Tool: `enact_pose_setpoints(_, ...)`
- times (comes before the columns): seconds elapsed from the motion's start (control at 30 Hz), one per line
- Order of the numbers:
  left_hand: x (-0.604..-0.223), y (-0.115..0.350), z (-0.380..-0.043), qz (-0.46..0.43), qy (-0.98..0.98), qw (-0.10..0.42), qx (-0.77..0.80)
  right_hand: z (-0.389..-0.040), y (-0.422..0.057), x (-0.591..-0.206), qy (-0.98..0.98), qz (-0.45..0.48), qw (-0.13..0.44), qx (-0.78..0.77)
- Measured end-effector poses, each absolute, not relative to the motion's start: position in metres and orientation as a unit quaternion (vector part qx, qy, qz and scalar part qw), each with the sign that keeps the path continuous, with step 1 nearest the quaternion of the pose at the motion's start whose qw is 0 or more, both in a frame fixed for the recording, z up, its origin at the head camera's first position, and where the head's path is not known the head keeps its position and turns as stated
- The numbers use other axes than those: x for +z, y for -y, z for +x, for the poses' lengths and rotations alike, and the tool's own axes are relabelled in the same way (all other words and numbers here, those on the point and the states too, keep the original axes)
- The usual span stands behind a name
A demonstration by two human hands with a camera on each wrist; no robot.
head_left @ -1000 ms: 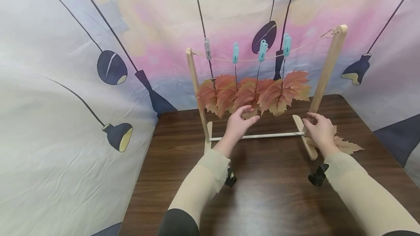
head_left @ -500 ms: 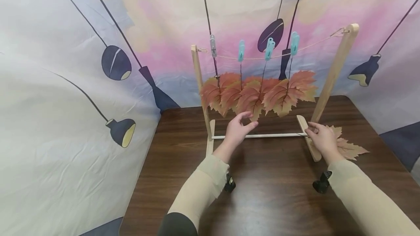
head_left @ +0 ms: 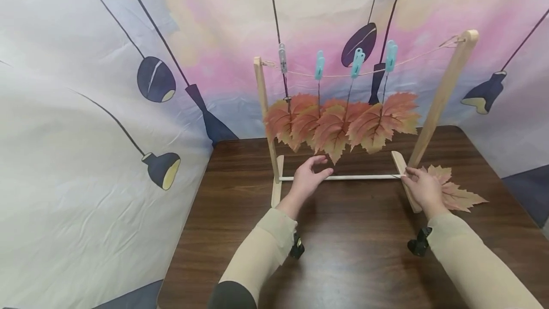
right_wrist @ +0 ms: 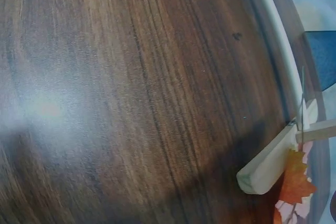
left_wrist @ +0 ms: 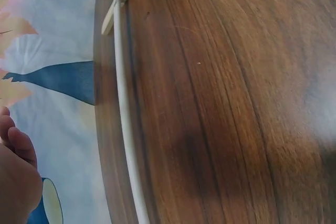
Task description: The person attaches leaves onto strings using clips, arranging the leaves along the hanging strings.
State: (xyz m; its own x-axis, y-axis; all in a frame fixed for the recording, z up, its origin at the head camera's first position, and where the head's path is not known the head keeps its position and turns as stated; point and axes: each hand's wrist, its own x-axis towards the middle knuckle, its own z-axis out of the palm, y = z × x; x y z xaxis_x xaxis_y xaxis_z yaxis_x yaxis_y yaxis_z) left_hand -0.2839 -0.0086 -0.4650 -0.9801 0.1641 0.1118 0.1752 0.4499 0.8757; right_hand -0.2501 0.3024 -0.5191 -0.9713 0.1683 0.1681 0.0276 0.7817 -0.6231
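My left hand [head_left: 310,178] hovers below the hanging leaves, thumb and fingers apart with nothing between them; the left wrist view catches part of this hand [left_wrist: 18,166] at its left edge. Beside the foot of the right post, my right hand [head_left: 425,189] has loosely bent fingers and grips nothing visible. Partly behind it, a loose artificial maple leaf [head_left: 461,197] lies on the table, its thin stem reaching over the rack's foot; the right wrist view shows the orange leaf [right_wrist: 296,179] there. Several orange maple leaves [head_left: 332,130] hang by their stems from clothespins on a string.
The wooden rack has a left post [head_left: 267,118], a right post [head_left: 443,94] and a white crossbar [head_left: 364,177] low between them. One grey clothespin [head_left: 282,58] and teal clothespins [head_left: 319,66] sit on the string. A printed cloth backdrop [head_left: 206,27] stands behind the brown table [head_left: 356,252].
Both hands have lowered: the left away from the hanging leaves, the right down along the right post toward its foot and the loose leaf. The head view has shifted slightly.
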Motion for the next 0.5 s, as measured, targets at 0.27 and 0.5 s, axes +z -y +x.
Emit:
enact_pose_setpoints(0.27, -0.480, 0.015, -0.281, -0.107, 0.864, -0.022, -0.492, -0.249, -0.301, -0.528, 0.936, -0.065, 0.071, 0.340)
enact_pose_setpoints(0.5, -0.496, 0.025, -0.277, -0.097, 0.872, -0.031, -0.478, -0.249, -0.303, -0.536, 0.937, -0.068, 0.057, 0.338)
